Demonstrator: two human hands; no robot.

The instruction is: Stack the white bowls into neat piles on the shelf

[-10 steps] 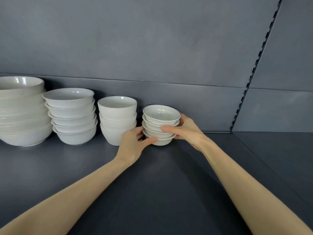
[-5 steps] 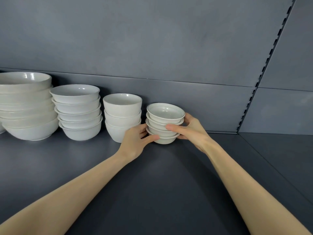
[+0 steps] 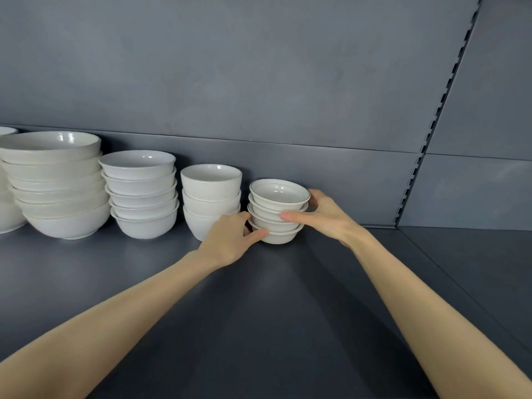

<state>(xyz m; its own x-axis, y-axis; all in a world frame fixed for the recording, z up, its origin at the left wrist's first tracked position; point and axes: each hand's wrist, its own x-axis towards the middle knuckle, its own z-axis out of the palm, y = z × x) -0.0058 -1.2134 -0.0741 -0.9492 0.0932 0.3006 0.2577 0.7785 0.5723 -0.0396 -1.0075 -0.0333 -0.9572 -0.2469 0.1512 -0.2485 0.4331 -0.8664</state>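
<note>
A pile of several small white bowls with a thin dark rim line stands on the dark grey shelf near the back wall. My left hand grips its lower left side, thumb against the bottom bowls. My right hand wraps round its right side, thumb across the front of the middle bowls. Left of it stand a pile of three deeper white cups-like bowls, a pile of several medium bowls and a pile of several large bowls.
Another white pile is cut off at the far left edge. The grey back wall rises right behind the piles. A slotted upright rail runs down at the right, with bare shelf beyond it.
The view has shifted, so all piles sit further right in the frame. Both hands keep the same hold on the small pile.
</note>
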